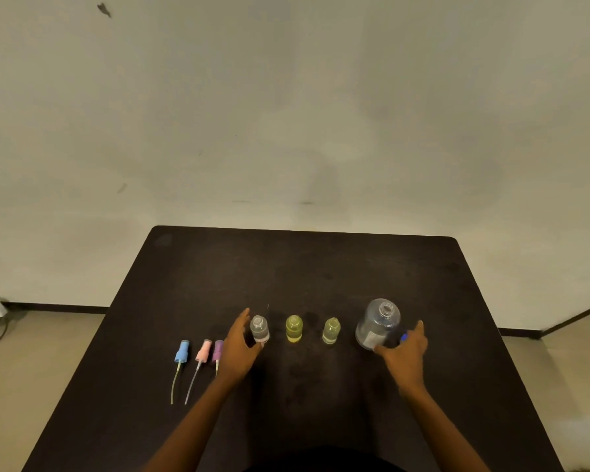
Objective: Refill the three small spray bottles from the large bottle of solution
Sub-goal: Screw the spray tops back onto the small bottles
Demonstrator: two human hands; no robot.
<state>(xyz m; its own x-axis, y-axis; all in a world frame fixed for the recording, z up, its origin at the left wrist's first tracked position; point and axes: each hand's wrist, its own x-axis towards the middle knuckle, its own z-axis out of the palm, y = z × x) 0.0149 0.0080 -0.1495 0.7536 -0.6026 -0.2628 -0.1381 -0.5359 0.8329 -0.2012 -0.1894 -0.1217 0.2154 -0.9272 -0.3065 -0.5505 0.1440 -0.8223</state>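
Both forearms reach up from six o'clock over the black table, well apart from each other. The left hand is spread, its fingers straight and pointing to twelve o'clock along the nine o'clock side of the clear small spray bottle, with the thumb stretched to the foot of that bottle. It is cupped beside the bottle, not closed round it.

The right hand is also spread, at four o'clock of the large bottle. Its fingers point to twelve and its thumb reaches to nine, to the bottle's base. A small blue thing shows just by the fingers; whether it is held cannot be told.

All four bottles stand upright in a row running nine to three across the near half of the table, mouths uncapped and facing up. The middle small bottle and the right small bottle look yellowish.

At nine o'clock of the left hand lie the blue spray head, pink spray head and purple spray head, long axes twelve to six, dip tubes trailing toward six.
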